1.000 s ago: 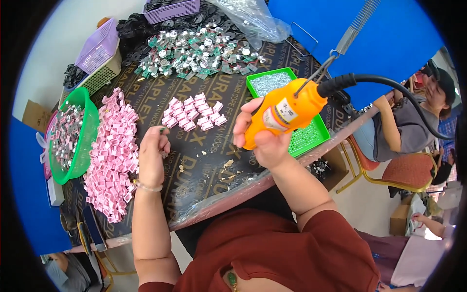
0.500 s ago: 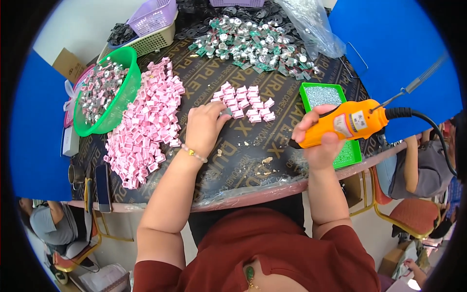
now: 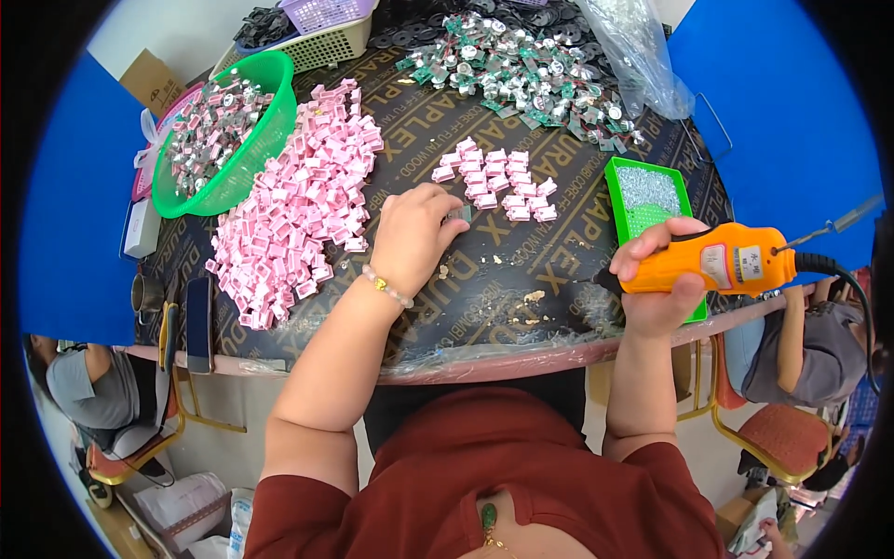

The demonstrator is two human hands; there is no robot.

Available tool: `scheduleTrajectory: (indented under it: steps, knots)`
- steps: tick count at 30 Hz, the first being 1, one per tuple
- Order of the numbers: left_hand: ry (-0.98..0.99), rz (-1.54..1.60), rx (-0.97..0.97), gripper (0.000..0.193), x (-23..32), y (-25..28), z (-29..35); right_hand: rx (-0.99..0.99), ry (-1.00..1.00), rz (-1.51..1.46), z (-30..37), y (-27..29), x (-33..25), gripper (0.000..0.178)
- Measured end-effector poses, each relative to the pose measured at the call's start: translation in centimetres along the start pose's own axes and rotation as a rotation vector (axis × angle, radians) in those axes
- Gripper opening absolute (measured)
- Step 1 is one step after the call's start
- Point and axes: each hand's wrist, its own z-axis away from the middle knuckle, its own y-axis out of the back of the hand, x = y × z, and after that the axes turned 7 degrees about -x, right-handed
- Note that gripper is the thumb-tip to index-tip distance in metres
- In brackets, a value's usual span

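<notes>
My left hand point(image 3: 417, 228) is over the middle of the table, its thumb and fingers pinched on a small clear-grey piece point(image 3: 460, 213), mostly covered by the fingers. Just beyond it lies a cluster of small pink plastic housings point(image 3: 494, 177), set in rough rows. Gripped in my right hand point(image 3: 666, 303) is an orange electric screwdriver point(image 3: 698, 263), held sideways with its dark tip toward the left. It hangs from a spring hook, with a black cable at its back end. Below and beyond it sits a green tray point(image 3: 643, 222) with small silver screws point(image 3: 649, 189).
A large heap of pink housings point(image 3: 298, 210) lies left, against a green basket point(image 3: 282, 104) of assembled pieces. Clear, silver and green parts point(image 3: 521, 70) are piled at the back beside a plastic bag point(image 3: 633, 65). A phone point(image 3: 199, 324) lies at the left edge. Other people sit nearby.
The whole view has shifted. My left hand has drawn slightly toward me, away from the pink cluster, and the screwdriver in my right hand has moved right and nearer.
</notes>
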Motion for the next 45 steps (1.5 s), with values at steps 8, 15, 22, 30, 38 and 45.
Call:
scheduleTrajectory:
  steps: [8, 15, 22, 30, 38, 45]
  knots:
    - [-0.090, 0.061, -0.153, 0.020, 1.6, -1.9, 0.5, 0.048, 0.023, 0.062, 0.1, 1.0, -0.4, 0.065]
    - [-0.153, 0.134, -0.159, 0.022, 4.2, -3.0, 1.0, 0.018, 0.024, 0.028, -0.7, 0.9, -0.2, 0.065]
    - [-0.154, 0.126, -0.204, 0.022, 4.0, -2.9, 1.2, -0.106, -0.045, -0.047, -1.8, -1.4, 0.6, 0.067]
    - [-0.204, 0.058, -0.221, 0.020, 4.3, -2.7, 1.0, -0.147, -0.043, -0.205, -2.3, -3.3, 2.4, 0.054]
    - [-0.147, 0.113, -0.260, 0.021, 4.6, -2.6, 0.9, -0.135, -0.015, -0.226, -2.1, -3.9, 3.8, 0.054]
    - [-0.112, 0.269, -0.232, 0.019, 4.1, -2.8, 0.8, -0.130, -0.028, -0.208, -1.9, -4.0, 4.1, 0.056]
